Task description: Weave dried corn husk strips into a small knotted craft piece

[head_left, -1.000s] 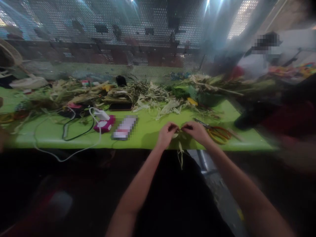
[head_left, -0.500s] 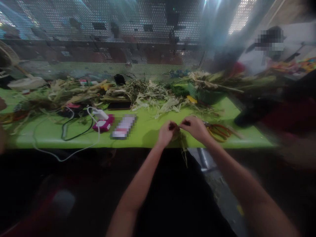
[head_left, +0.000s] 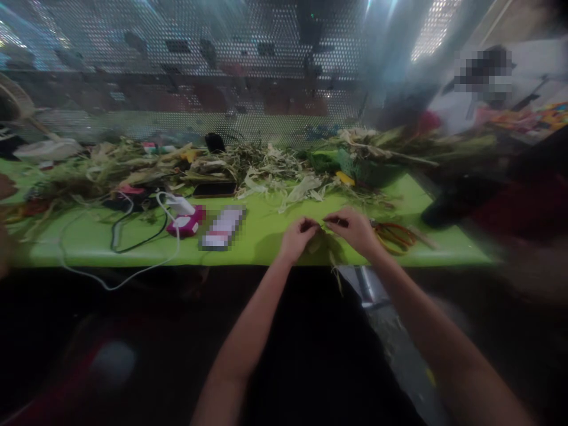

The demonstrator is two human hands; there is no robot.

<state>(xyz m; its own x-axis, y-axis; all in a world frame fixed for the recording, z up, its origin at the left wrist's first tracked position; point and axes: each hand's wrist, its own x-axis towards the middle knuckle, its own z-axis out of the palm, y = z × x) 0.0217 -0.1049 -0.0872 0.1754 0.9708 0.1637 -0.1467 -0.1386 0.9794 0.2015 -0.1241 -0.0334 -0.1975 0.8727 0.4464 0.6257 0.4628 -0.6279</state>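
Observation:
My left hand [head_left: 296,238] and my right hand [head_left: 353,229] meet over the front edge of the lime-green table [head_left: 261,234]. Both pinch a thin strip of dried corn husk [head_left: 327,248]; its loose ends hang down past the table edge. The fingers of both hands are curled closed on the strip. Orange-handled scissors [head_left: 394,235] lie just to the right of my right hand.
A long heap of corn husks [head_left: 248,168] covers the back of the table. A magenta device with a white cable [head_left: 185,222], a black phone [head_left: 215,189] and a blurred card lie to the left. Another person [head_left: 470,106] sits at the far right.
My hands have shifted slightly up and right along the table edge while twisting the husk strip. The hanging ends swung to the right.

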